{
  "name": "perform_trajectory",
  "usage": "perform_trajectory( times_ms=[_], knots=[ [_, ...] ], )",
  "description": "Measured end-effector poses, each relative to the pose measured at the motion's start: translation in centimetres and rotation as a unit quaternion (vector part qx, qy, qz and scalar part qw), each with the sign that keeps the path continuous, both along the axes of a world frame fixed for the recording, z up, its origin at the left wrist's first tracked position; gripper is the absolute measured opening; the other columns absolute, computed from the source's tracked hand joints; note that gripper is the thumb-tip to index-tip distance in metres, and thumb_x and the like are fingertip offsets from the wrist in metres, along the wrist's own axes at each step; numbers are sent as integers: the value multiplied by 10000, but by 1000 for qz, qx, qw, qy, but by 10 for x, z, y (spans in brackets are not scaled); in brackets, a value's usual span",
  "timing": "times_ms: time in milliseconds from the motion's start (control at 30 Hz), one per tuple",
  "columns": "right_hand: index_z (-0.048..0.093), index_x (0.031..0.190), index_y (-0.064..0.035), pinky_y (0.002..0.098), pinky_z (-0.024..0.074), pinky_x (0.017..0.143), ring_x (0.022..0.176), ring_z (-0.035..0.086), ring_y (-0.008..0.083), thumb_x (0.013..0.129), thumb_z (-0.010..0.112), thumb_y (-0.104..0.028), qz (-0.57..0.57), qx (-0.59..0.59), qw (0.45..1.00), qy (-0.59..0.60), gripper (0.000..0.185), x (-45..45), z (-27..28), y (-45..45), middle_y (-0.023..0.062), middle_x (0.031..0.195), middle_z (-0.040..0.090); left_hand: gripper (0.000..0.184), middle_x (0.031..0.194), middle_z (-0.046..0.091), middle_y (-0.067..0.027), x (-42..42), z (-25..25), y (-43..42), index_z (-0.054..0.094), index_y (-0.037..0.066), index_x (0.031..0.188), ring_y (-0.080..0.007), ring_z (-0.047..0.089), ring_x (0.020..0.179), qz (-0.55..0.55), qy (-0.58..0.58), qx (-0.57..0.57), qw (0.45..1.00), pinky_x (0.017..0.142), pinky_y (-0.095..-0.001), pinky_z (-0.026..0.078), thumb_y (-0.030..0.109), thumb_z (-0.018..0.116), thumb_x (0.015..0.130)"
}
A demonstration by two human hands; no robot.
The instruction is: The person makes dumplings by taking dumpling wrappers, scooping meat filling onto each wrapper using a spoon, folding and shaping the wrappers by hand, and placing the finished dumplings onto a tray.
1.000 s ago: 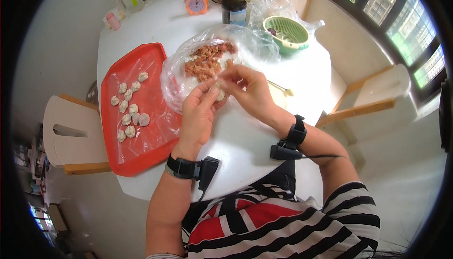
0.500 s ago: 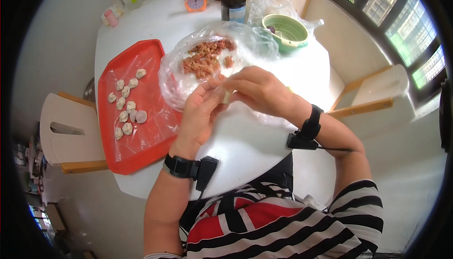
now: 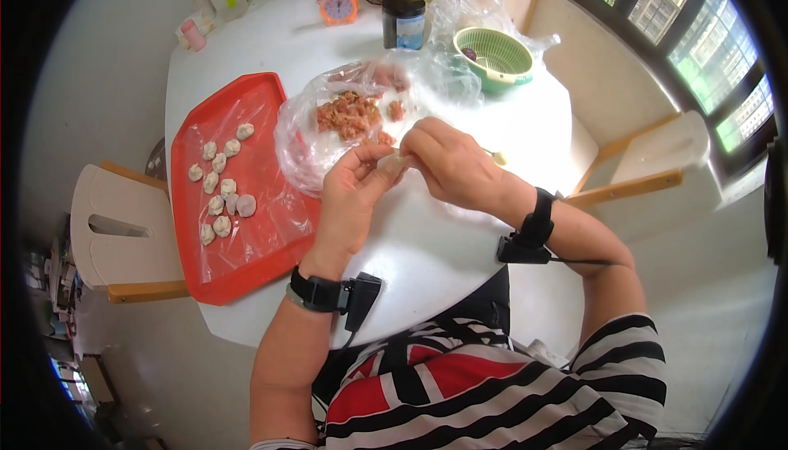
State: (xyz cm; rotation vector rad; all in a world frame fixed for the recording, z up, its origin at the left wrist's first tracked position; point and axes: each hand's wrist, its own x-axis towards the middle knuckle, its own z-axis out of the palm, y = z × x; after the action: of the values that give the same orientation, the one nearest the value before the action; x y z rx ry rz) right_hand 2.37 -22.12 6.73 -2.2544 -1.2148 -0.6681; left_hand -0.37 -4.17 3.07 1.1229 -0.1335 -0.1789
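Both hands meet over the near edge of the clear plastic bag [image 3: 297, 148]. My left hand [image 3: 351, 196] pinches a small pale dumpling wrapper [image 3: 396, 160] between thumb and fingers. From the other side, the bent fingers of my right hand [image 3: 451, 163] are closed on the same wrapper. Fingers hide most of it, so I cannot tell whether filling is inside. Just beyond lies chopped meat filling [image 3: 348, 115] on the bag. On the left, a red tray [image 3: 246, 278] lined with plastic film holds several white dumplings [image 3: 211, 181] and a flat pale disc [image 3: 246, 205].
A green colander [image 3: 497, 60], a dark-lidded jar [image 3: 403, 23] and an orange alarm clock [image 3: 338, 5] stand on the white table [image 3: 410, 278] at the back. A small yellowish piece [image 3: 500, 158] lies right of my right hand. Chairs [image 3: 127, 224] flank the table.
My right fingers have come down and curled closer around the wrapper. A fold of the bag now blurs the far part of the filling. The tray's contents look the same.
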Motion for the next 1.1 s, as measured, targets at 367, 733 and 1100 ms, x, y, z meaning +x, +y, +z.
perform_trajectory(
  times_ms=[367,733,1100],
  knots=[
    [541,907,20,265,477,556,608,574,117,897,634,-139,-1,229,845,483,185,-1,5,7,77,735,626,226,1074,620,-74,-1,0,0,558,12,1120,-109,605,930,51,-58,53,996,853,-258,495,64,628,912],
    [539,994,10,250,486,571,640,588,118,871,657,-95,22,385,651,654,200,-1,-5,12,74,741,618,239,1052,604,-79,-1,-6,-5,488,11,1153,-104,591,926,96,-135,63,984,827,-241,494,35,577,933],
    [613,944,2,368,505,680,820,608,317,748,669,80,34,70,996,41,218,-7,4,13,147,927,586,334,974,616,-61,3,-15,-5,487,61,1166,-101,572,890,65,-46,-49,996,770,-225,477,79,665,885]
  ],
)
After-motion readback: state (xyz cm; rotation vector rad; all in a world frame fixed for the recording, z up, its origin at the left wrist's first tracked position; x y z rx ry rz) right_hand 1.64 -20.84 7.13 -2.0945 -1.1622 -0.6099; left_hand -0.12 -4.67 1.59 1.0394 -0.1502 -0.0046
